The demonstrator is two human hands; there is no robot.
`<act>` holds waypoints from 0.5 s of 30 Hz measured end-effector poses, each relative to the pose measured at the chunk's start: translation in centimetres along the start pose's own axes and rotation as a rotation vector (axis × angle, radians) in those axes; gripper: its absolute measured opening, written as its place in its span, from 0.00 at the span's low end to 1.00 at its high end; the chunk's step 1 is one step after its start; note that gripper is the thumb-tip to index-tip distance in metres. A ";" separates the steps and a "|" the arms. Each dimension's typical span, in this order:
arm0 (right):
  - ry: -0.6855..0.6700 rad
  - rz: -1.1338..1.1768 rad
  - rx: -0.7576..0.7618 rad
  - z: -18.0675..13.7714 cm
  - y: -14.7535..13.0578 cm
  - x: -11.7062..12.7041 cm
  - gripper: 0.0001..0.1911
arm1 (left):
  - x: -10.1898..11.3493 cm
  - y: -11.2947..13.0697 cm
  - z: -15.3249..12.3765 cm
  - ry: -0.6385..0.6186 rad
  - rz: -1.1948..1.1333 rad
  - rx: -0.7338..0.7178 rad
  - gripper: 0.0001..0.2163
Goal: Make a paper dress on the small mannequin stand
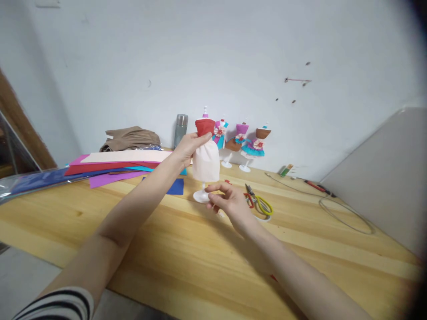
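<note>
A miniature dress form (206, 166) stands upright on a white round base, wearing a red bodice and a pale pink gathered skirt. My left hand (191, 144) is closed around its waist, with the thumb across the front of the red bodice. By the right edge of the base is my right hand (227, 200), its fingers loosely curled and apart. Nothing shows between them, and whether they touch the base is unclear. Right of this hand lie scissors with yellow handles (263, 205) and another pair with red handles (248, 200).
Several dressed forms (244, 155) stand by the wall, beside a grey thermos (180, 131). Coloured paper sheets (116, 165), a blue piece (175, 186) and brown cloth (131, 138) lie left. A cable (347, 222) and red-handled tool (315, 186) lie right.
</note>
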State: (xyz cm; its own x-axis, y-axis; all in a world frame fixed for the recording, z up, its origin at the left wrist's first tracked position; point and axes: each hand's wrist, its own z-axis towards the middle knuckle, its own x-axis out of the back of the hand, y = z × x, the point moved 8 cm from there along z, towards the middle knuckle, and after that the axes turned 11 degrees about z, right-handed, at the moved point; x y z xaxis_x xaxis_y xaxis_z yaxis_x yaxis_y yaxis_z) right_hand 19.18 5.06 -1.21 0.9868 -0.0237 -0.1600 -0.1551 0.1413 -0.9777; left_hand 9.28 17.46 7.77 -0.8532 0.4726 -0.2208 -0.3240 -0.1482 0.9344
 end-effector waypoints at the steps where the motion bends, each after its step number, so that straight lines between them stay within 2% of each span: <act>1: 0.053 0.133 -0.060 0.2 0.6 0.4 0.15 | 0.0 -0.1 -0.1 0.007 -0.001 0.008 0.09; 4: 0.129 0.427 -0.191 0.3 2.0 0.6 0.14 | -0.2 -0.3 -0.4 0.029 0.000 0.029 0.06; 8: 0.102 0.636 -0.188 0.5 2.5 0.0 0.09 | -1.0 -0.7 -0.7 0.009 0.025 0.061 0.06; 15: 0.134 0.713 -0.175 0.9 3.2 0.6 0.12 | -1.8 -1.0 -1.3 0.019 0.081 0.074 0.10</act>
State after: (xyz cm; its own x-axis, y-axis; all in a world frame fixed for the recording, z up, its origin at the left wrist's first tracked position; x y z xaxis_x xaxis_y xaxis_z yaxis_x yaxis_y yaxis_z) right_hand 19.35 6.34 -4.30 0.6320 -0.1070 -0.7676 -0.7714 0.0084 -0.6363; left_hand 10.63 15.66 6.90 -0.8831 0.4452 -0.1483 -0.2233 -0.1206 0.9673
